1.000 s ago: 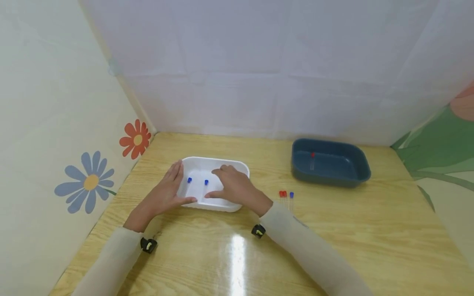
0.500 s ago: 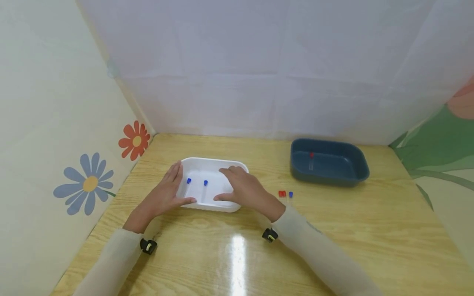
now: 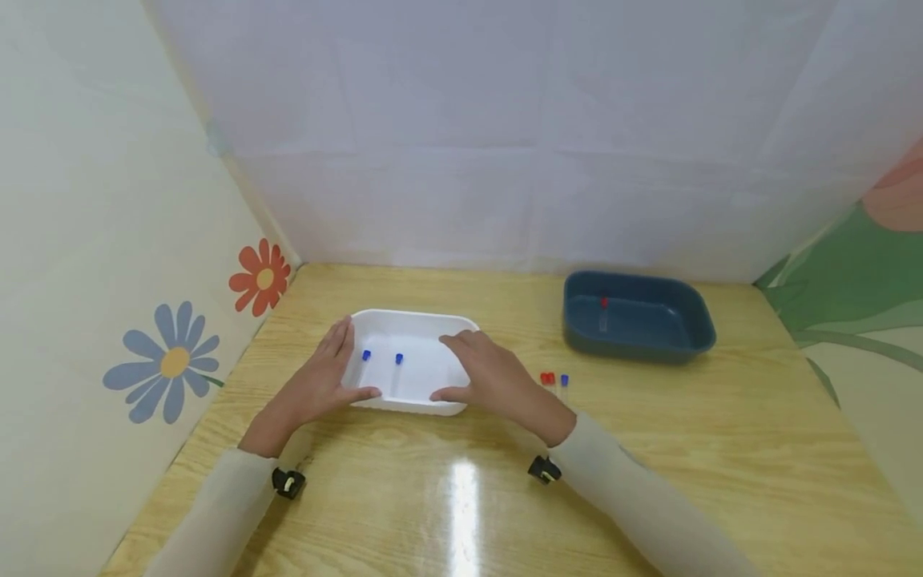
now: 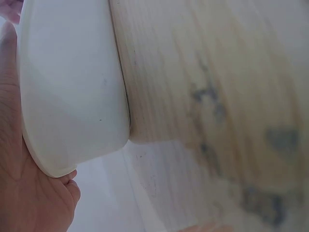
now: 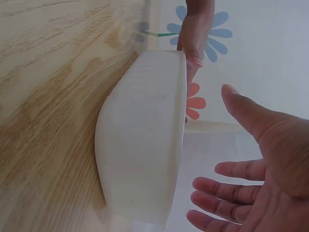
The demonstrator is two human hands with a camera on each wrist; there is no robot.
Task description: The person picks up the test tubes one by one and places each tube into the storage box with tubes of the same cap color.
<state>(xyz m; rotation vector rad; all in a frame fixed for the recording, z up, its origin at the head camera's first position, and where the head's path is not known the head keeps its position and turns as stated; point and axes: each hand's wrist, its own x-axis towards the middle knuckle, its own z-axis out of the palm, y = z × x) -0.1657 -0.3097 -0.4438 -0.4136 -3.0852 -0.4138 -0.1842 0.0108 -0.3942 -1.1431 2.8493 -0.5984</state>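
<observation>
White tray (image 3: 421, 377) sits left of centre on the wooden table (image 3: 389, 497), head view. Two blue-capped tubes (image 3: 399, 359) lie inside, toward its left end. Left hand (image 3: 317, 381) grasps that end, thumb along the near rim. Right hand (image 3: 497, 381) is over the right end, thumb and fingers parted, gripping nothing. To its right on the table: two red-capped tubes (image 3: 546, 378), a lone blue-capped tube (image 3: 565, 381) just beside. Farther right, far side: dark blue bin (image 3: 634, 350), one red-capped tube (image 3: 604, 303) in it.

Left wrist view: palm and thumb against the tray rim, fingertips showing past the corner.

Right wrist view: right hand loose, background visible between fingertips and rim.
</observation>
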